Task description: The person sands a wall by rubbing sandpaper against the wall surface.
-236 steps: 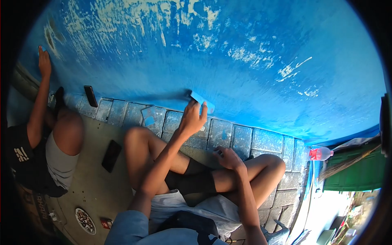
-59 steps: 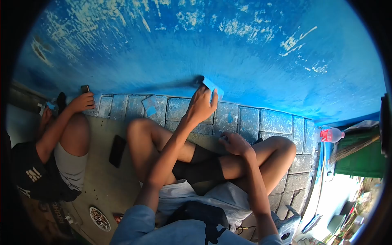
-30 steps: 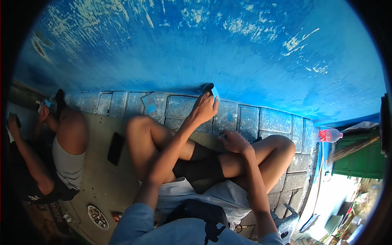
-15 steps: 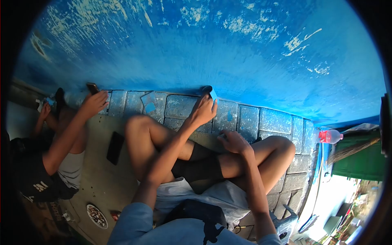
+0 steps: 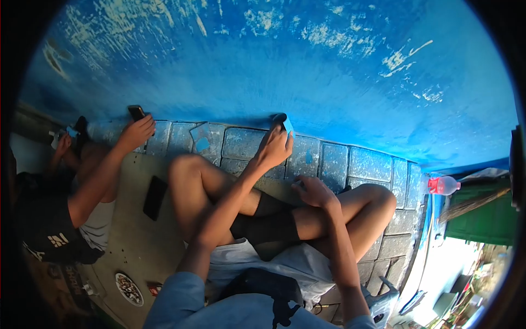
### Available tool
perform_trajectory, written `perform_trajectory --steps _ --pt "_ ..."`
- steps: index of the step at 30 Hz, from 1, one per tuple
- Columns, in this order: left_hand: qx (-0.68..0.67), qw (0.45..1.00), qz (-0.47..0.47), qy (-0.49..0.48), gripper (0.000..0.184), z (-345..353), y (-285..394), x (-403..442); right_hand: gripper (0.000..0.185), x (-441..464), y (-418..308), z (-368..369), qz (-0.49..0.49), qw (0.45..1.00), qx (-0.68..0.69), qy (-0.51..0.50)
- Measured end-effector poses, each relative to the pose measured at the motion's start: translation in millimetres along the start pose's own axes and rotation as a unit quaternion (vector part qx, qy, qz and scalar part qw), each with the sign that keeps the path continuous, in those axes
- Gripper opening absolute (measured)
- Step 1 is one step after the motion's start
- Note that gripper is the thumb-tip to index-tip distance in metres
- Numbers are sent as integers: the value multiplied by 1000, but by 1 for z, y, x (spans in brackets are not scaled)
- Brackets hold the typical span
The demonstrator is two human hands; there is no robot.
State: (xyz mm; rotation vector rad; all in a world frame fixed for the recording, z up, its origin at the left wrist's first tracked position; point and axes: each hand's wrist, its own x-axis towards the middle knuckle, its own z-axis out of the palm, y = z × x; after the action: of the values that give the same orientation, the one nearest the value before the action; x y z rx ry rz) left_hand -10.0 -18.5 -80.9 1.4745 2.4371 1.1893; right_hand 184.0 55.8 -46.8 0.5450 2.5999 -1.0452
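Your left hand's [image 5: 274, 147] grip pinches a blue sheet [image 5: 289, 125]; your right hand [image 5: 315, 192] curls loosely; a phone [image 5: 155, 198] lies left, a bottle [image 5: 441, 185] right.

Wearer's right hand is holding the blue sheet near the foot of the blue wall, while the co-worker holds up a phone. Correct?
Wrong hand: the head view shows the wearer's left hand holding the blue sheet near the foot of the blue wall. The rest stands: the co-worker's hand holds up a phone.
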Motion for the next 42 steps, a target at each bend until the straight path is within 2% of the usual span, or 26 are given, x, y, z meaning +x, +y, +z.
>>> perform_trajectory --steps 2,5,9,10,13,15,18,20,22,24,27,30,32,34,36,39,41,42 --pt "-27 999 27 34 20 -33 28 13 36 -5 0 -1 19 999 29 5" --pt "-95 983 64 144 17 -62 47 26 35 -6 -5 -4 25 999 26 7" --pt "-125 984 41 122 15 -53 36 22 34 2 2 1 14 1000 14 -5" --pt "-76 990 55 101 15 -48 33 15 34 4 0 1 10 1000 11 -8" --pt "-38 994 39 98 17 -17 7 2 35 0 -4 -3 7 1000 6 -6" --pt "-21 999 30 39 17 -17 3 1 35 -1 -1 1 10 1000 5 -2" --pt "-59 993 37 92 16 -59 37 20 36 -4 -1 -4 26 1000 -1 -4" --pt "-54 994 31 90 18 -72 45 22 37 -4 -3 -2 37 999 -4 -9" --pt "-113 985 36 125 18 -81 52 25 37 -1 -3 -3 18 1000 -7 -10" --pt "-110 988 29 107 19 -73 46 20 37 0 0 0 18 1000 -9 -6" --pt "-38 998 -6 45 21 -40 23 8 36 0 -8 -3 19 1000 -8 -16" --pt "-43 998 11 47 21 -39 20 6 35 -1 -7 -4 21 1000 -4 -16" --pt "-48 998 -15 46 21 -50 25 12 35 -4 1 -2 24 1000 6 -6" --pt "-74 992 32 97 19 -77 35 21 36 -4 1 -1 19 1000 9 -7" --pt "-116 984 23 134 19 -96 45 26 36 -2 3 1 10 1000 2 -3" --pt "-112 984 33 131 20 -92 41 23 36 1 3 1 0 1000 -15 -1" --pt "-38 991 56 114 21 -66 23 13 36 3 0 1 -2 1000 -21 -8" --pt "-24 997 22 72 22 -54 17 9 36 2 -1 1 -2 1000 -18 -4"
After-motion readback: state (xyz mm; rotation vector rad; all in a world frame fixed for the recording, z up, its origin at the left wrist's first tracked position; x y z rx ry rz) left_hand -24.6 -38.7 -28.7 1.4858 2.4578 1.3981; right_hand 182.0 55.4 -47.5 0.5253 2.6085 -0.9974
